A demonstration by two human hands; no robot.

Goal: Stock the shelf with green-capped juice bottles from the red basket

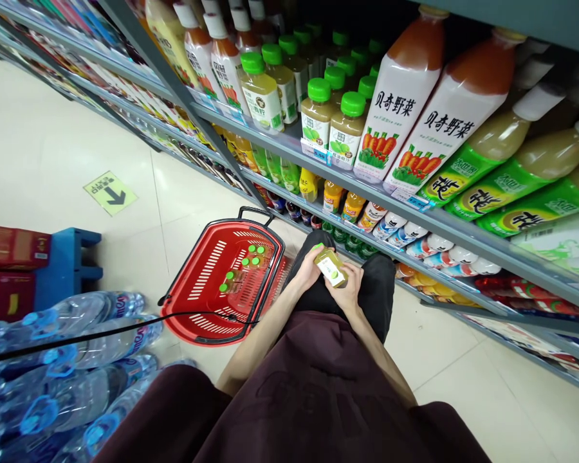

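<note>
Between my two hands, above my lap, is a small juice bottle [330, 268] with a green cap and a white label. My left hand [309, 269] wraps around its cap end. Around the base end are the fingers of my right hand [350, 286]. To the left on the floor stands a red shopping basket [193, 257] with a black handle. Several small green-capped bottles [253, 255] are inside it, in two groups. Ahead, more green-capped juice bottles [317, 116] stand in rows on the shelf.
Large carrot juice bottles [390, 103] and green-labelled bottles [487, 167] fill the shelf [338, 167] to the right. Big water bottles [87, 347] are stacked at the lower left, near a blue stand [67, 263] with red boxes [9, 251]. An arrow sticker [110, 191] marks the floor.
</note>
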